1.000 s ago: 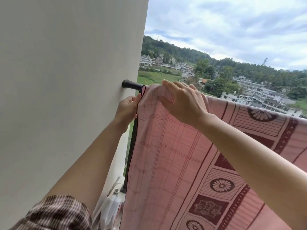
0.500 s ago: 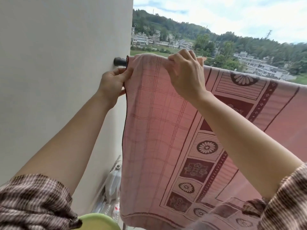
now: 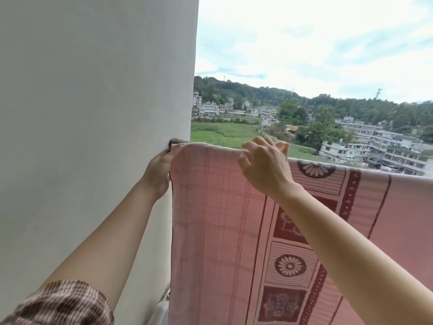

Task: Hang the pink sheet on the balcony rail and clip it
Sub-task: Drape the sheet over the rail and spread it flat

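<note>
The pink sheet [image 3: 215,219], checked with dark red flower panels, hangs draped over the balcony rail and covers it. Only the rail's dark end [image 3: 176,141] shows where it meets the wall. My left hand [image 3: 159,174] grips the sheet's left edge just below that end. My right hand [image 3: 264,167] pinches the top fold of the sheet on the rail, fingers curled over it. No clip is visible.
A white wall [image 3: 93,137] fills the left side, tight against the sheet's left edge. Beyond the rail are fields, houses and wooded hills far below. A pale object [image 3: 164,308] shows low down beside the wall.
The sheet's left edge has been pulled left along the rail, almost to the wall, hiding most of the rail's end. My head has tilted up, showing more sky.
</note>
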